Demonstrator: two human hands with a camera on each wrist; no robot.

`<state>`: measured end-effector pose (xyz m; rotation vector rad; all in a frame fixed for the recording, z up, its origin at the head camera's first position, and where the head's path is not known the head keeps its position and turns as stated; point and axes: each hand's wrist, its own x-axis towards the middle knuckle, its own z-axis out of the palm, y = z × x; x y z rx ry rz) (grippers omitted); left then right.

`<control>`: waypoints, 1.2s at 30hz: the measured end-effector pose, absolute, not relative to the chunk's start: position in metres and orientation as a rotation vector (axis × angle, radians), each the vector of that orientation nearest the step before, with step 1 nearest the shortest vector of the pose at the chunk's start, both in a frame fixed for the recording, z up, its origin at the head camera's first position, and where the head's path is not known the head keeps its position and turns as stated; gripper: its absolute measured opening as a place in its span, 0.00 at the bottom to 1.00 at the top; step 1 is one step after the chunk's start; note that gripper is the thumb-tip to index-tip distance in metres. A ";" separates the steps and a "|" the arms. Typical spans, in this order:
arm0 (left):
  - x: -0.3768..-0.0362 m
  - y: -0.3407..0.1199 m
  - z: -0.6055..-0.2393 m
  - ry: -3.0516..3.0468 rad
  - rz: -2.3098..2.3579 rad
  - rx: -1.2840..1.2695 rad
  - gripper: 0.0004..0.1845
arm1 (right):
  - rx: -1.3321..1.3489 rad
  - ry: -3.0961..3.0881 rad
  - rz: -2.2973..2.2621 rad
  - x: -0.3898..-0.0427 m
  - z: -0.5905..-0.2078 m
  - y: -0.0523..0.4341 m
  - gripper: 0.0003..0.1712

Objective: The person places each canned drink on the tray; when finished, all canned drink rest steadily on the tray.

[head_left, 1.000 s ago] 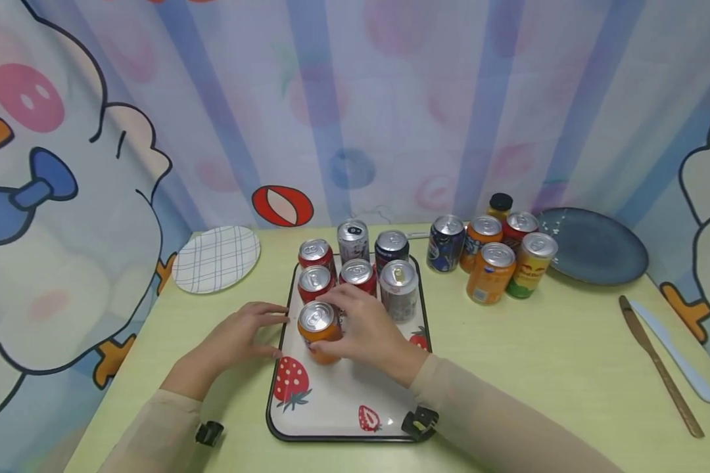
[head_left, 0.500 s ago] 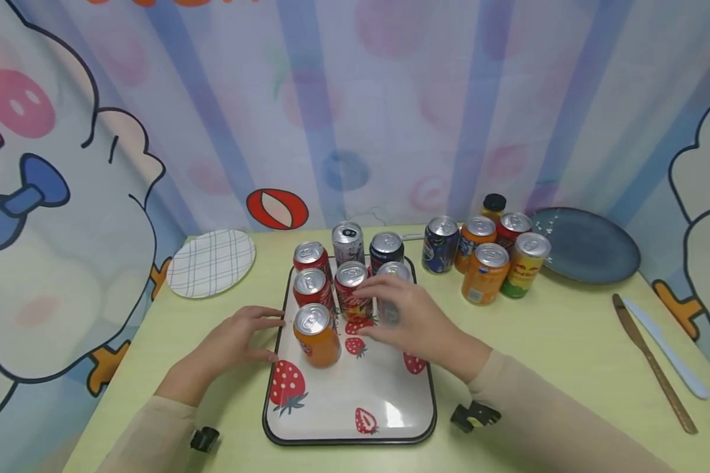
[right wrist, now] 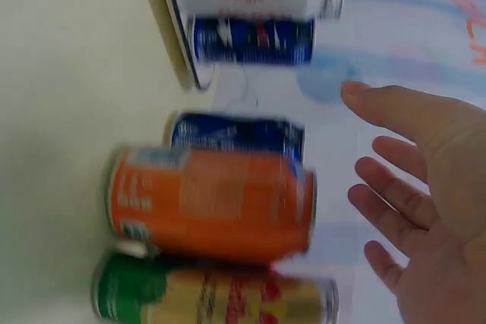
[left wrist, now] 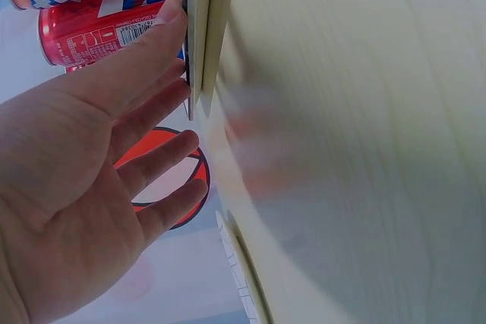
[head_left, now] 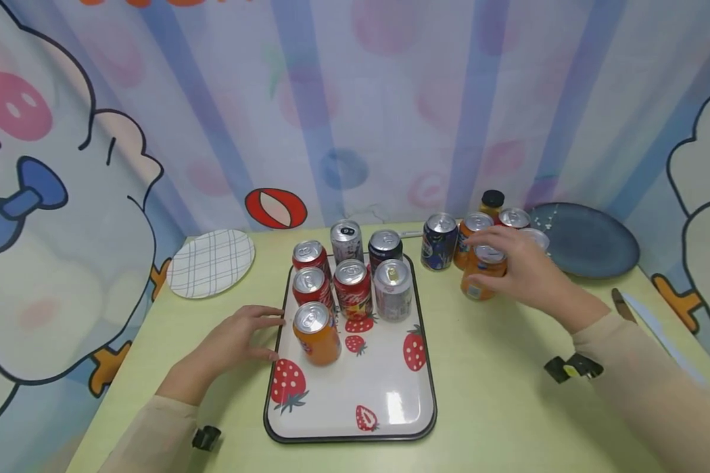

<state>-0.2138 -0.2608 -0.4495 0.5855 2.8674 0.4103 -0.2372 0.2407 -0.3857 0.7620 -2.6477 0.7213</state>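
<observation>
Tray count: seven cans upright on the tray (head_left: 357, 386), by the look of it (rear bases hidden): back-left red can (head_left: 309, 252), front-left red can (head_left: 311, 285), middle red can (head_left: 352, 289), patterned silver can (head_left: 346, 242), dark blue can (head_left: 385, 246), pale silver can (head_left: 393, 290), front orange can (head_left: 317, 338).
Progress: I'd call your loading somewhat past halfway; the tray's near part is bare.
Off-tray cans: five, right of the tray: pull-tab blue can (head_left: 440, 243), rear orange can (head_left: 476, 225), near orange can (right wrist: 216, 201), far red can (head_left: 513, 218), yellow-green can (right wrist: 228, 299).
Black-capped bottle: right of the tray, behind those; can't tell if it counts.
Near orange can: upright, likely the one you're reaching for.
Right hand (head_left: 523, 272): right of the tray, over that can; wide, fingers parted, gripping nothing; clear of it in the blurred right wrist view.
Right arm: stretched forward beyond the tray's right side.
Left hand (head_left: 235, 336): at the tray's left rim, wide, thumb spread, holding nothing; touching or just beside, can't tell.
Left arm: angled in from the tray's near left.
</observation>
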 end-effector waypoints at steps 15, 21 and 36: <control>-0.214 -0.261 -0.451 2.867 0.414 0.599 0.35 | 0.654 -2.947 0.447 -0.269 -0.385 0.277 0.35; -0.214 -0.261 -0.449 2.866 0.420 0.566 0.35 | 0.693 -2.915 0.473 -0.277 -0.387 0.280 0.34; -0.215 -0.260 -0.451 2.858 0.421 0.529 0.36 | 0.826 -2.629 0.696 -0.248 -0.389 0.266 0.35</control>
